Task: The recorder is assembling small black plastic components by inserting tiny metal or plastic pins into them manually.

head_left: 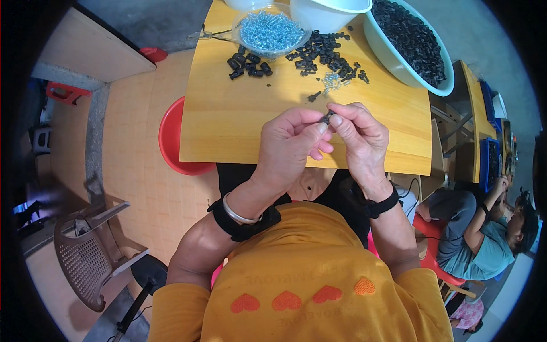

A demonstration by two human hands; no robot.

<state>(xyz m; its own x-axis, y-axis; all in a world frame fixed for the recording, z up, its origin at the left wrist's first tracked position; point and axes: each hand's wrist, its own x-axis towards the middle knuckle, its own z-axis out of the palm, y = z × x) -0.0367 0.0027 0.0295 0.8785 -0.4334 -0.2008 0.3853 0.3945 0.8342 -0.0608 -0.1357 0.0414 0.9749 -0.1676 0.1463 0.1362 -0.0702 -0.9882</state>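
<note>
Above the near part of the wooden table, my left hand (290,139) and my right hand (363,139) meet fingertip to fingertip. Both pinch a small black part (327,117), mostly covered by my fingers, so its exact shape is hidden. Just beyond them on the wood lies a single black piece with a thin stem (314,97). Farther off is a loose heap of small black plastic parts (325,54), with a little scatter of silver screws (332,82) at its near side. Thicker black cylindrical pieces (249,64) form a separate group to the left.
A clear bowl of screws (271,33) stands at the far edge, beside a white tub (330,12). At far right sits a pale green basin (445,85) full of black parts. A red bucket (171,137) is at the table's left edge. Another person (478,239) sits at right.
</note>
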